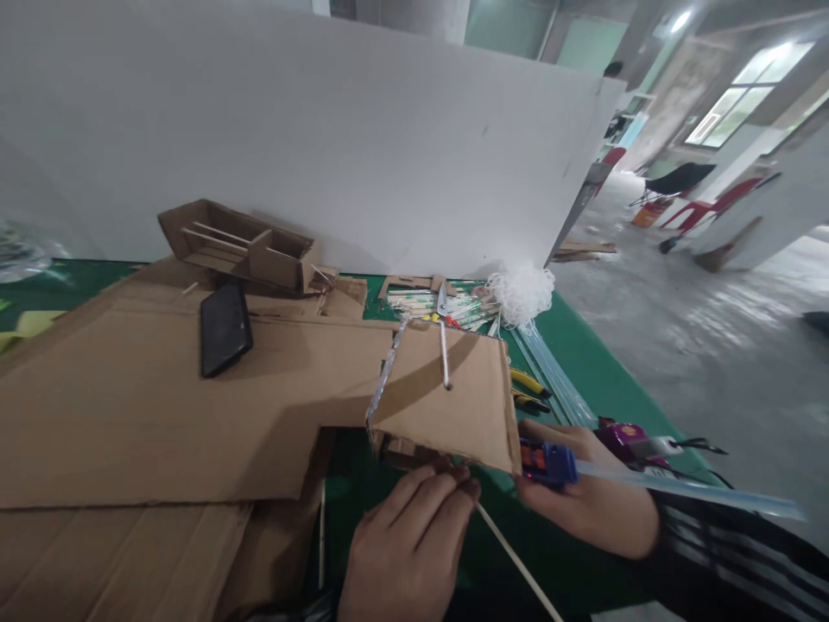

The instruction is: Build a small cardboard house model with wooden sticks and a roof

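A small cardboard box [446, 406] with a white stick [445, 358] poking through its top face stands before me. My left hand [414, 527] is closed at its near lower edge, fingertips pinched around a thin wooden stick [518, 557] that slants down to the right. At the box's right side, my right hand [583, 492] grips a blue glue gun [550, 464]. A clear glue stick [686, 491] sticks out of the gun's back end. The nozzle is hidden behind the box.
Large cardboard sheets [129, 406] cover the left, with a black phone [224, 330] on them. Behind lie a cardboard tray with compartments [243, 246], scissors [442, 300], a white string bundle [522, 294], yellow-handled pliers [531, 383] and spare glue sticks [557, 371]. A white panel [311, 138] stands behind.
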A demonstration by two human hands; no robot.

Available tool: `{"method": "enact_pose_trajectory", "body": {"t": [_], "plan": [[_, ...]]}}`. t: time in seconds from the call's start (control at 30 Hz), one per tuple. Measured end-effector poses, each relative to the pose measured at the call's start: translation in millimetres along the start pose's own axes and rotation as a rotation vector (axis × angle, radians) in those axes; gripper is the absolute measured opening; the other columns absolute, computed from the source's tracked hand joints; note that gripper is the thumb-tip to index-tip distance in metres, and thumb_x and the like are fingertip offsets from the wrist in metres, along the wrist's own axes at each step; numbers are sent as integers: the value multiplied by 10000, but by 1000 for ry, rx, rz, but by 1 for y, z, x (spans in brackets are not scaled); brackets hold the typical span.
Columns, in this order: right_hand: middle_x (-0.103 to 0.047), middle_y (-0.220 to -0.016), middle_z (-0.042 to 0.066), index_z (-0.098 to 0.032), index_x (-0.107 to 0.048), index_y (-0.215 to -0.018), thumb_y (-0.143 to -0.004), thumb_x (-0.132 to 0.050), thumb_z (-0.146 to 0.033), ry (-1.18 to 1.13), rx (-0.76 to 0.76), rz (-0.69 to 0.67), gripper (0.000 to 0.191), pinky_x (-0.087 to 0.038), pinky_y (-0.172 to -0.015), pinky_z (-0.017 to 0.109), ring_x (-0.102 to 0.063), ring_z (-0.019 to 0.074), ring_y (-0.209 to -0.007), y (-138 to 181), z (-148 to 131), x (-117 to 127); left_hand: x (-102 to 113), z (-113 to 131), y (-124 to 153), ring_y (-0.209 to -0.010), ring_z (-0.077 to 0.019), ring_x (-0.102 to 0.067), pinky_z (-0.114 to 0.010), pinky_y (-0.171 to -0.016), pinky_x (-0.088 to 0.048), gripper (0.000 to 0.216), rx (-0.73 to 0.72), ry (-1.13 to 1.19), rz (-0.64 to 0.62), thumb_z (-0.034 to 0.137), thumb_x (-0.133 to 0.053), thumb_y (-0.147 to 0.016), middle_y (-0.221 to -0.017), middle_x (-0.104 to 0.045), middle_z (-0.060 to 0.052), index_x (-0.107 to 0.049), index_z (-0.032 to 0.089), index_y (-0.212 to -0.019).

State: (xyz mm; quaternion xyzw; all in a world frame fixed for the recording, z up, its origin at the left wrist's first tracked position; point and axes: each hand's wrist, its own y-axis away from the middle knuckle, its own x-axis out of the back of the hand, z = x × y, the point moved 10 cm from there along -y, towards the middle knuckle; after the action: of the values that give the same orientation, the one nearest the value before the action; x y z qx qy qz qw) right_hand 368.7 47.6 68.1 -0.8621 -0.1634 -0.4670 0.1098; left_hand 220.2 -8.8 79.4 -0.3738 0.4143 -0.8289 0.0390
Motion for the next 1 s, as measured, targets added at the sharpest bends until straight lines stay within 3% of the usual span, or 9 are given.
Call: {"method": "enact_pose_trajectory", "body": {"t": [1.0], "plan": [[-542, -647, -22, -223, -488, -724, -778, -546, -178, 33, 31, 20, 92, -367, -514, 256, -510, 126, -537, 0, -3, 3, 1, 2, -2, -870, -137, -740, -238, -839, -579, 204, -29, -13, 6, 161, -550, -965, -904, -782, 44, -740, 231, -945]]}}
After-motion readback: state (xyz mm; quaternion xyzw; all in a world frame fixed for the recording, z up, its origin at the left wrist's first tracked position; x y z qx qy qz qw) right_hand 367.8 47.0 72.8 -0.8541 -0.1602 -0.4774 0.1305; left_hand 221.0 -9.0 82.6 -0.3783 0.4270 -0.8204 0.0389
